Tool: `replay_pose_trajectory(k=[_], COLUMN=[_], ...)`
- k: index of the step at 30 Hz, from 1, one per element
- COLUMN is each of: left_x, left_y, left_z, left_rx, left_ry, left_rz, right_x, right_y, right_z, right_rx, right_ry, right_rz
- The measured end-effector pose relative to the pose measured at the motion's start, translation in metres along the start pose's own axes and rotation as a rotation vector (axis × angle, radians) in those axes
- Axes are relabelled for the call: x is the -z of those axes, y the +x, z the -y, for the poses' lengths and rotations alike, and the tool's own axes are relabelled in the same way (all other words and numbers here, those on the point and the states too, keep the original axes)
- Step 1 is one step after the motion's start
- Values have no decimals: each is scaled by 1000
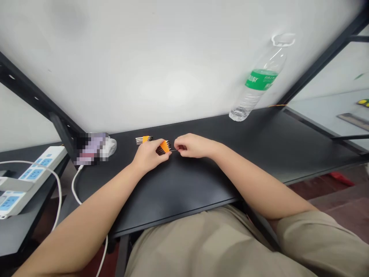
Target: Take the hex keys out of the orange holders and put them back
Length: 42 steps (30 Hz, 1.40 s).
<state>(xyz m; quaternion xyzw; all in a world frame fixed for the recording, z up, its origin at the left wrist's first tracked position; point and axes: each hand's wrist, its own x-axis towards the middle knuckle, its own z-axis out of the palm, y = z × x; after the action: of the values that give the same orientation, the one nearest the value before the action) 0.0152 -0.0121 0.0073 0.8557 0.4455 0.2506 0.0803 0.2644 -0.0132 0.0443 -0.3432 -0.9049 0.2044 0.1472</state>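
Observation:
An orange holder point(165, 146) with several dark, thin rods through it is gripped between the thumb and fingers of my left hand point(149, 154). My right hand point(188, 145) is just to its right, fingers pinched on the end of a thin metal rod point(173, 150) that reaches to the holder. Behind my left hand, a second orange holder point(145, 139) with several thin rods lies on the black table point(173, 184). The undersides of both holders are hidden.
A large clear bottle with a green label point(261, 79) stands at the back right against the wall. On the left are a blurred-out item point(90, 148), crumpled white plastic point(109, 147), a white cable point(75, 184) and a power strip point(34, 175).

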Motion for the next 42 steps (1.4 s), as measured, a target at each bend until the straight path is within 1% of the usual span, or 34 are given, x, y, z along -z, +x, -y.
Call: replay_pose_trajectory(k=[8, 13, 19, 25, 29, 32, 37, 40, 42], left_x=[-1, -1, -2, -2, -2, -2, 0, 2, 2], left_y=[0, 0, -1, 0, 0, 0, 0, 0, 0], left_z=[1, 2, 3, 3, 5, 5, -1, -3, -3], left_rx=[-7, -21, -16, -17, -8, -4, -33, -14, 11], left_ry=[0, 0, -28, -31, -16, -9, -49, -80, -97], left_rz=[-22, -1, -19, -23, -21, -19, -17, -21, -41], right_x=[1, 2, 4, 2, 0, -4, -12, -15, -16], right_y=[0, -2, -3, -4, -4, -2, 5, 7, 6], right_z=[2, 4, 7, 8, 8, 6, 4, 3, 0], right_rx=[37, 57, 66, 64, 76, 81, 83, 79, 77], right_ry=[-70, -126, -147, -178, -200, -162, 6, 96, 125], right_rz=[-51, -64, -67, -69, -100, -145, -201, -246, -299])
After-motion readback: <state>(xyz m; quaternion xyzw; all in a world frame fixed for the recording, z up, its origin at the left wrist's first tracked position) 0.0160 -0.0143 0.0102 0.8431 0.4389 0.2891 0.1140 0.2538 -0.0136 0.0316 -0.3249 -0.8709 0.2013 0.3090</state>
